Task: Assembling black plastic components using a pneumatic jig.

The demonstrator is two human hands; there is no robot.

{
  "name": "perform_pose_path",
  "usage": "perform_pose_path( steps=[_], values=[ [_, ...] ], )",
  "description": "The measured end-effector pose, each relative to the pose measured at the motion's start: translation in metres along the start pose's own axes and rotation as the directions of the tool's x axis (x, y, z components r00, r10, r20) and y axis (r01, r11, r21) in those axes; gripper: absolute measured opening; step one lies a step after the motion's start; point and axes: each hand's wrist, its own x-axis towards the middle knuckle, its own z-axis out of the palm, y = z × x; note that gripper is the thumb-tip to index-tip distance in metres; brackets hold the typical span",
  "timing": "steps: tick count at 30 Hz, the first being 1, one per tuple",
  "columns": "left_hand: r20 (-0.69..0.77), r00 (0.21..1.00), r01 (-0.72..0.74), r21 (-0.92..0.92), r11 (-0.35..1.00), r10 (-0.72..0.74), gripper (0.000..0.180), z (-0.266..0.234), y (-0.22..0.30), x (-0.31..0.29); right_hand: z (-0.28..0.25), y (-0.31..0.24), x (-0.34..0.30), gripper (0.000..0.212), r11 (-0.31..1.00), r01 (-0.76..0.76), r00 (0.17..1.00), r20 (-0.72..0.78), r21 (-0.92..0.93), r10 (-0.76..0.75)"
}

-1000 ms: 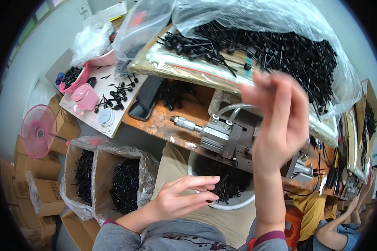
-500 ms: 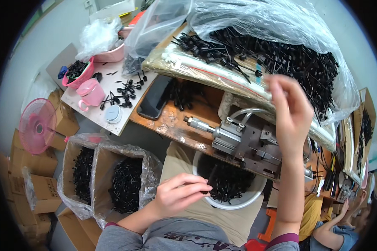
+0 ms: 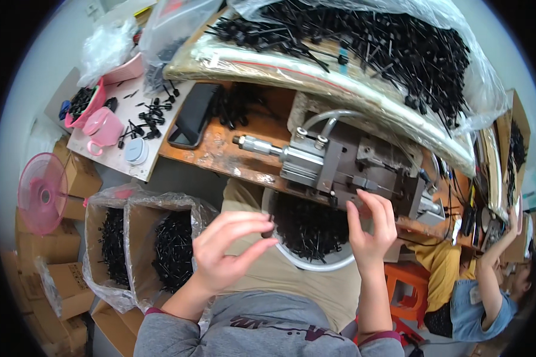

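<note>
My left hand [image 3: 229,247], in front of the bench, has a small dark plastic piece [image 3: 268,228] between its thumb and fingers. Close to the front of the metal clamping machine [image 3: 330,157] is my right hand [image 3: 372,232], thumb and fingers apart, with nothing visible in them. Its fingertips are just below a small black block [image 3: 358,182] on the machine's plate. Between my knees, under the bench edge, stands a white bucket [image 3: 293,258] of black stemmed parts. A large heap of similar black parts [image 3: 393,47] lies on the raised, plastic-covered board beyond the machine.
A dark phone [image 3: 195,116] lies on the wooden bench [image 3: 235,163]. Two plastic-lined cartons [image 3: 138,250] of black parts stand at left, near a pink fan [image 3: 43,193]. A pink cup [image 3: 103,127] is on the side table. Another person [image 3: 479,297] sits at right, near an orange stool [image 3: 408,285].
My right hand has come down from the heap to the machine's front. My left hand has risen slightly and its fingers have spread around the dark piece. The view has shifted.
</note>
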Motion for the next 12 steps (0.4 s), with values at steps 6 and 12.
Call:
perform_pose_path(
  steps=[6,12],
  values=[
    [0.0,0.997,0.074,-0.109,0.991,-0.075,0.041,0.002,0.003,-0.008,0.007,0.001,-0.007,0.033,0.986,0.126,0.977,0.188,-0.105,-0.105],
    [0.087,0.994,-0.055,-0.093,0.994,0.063,0.042,-0.001,0.01,-0.001,0.019,0.009,-0.017,0.034,0.985,0.156,0.971,0.194,-0.069,-0.14]
  ],
)
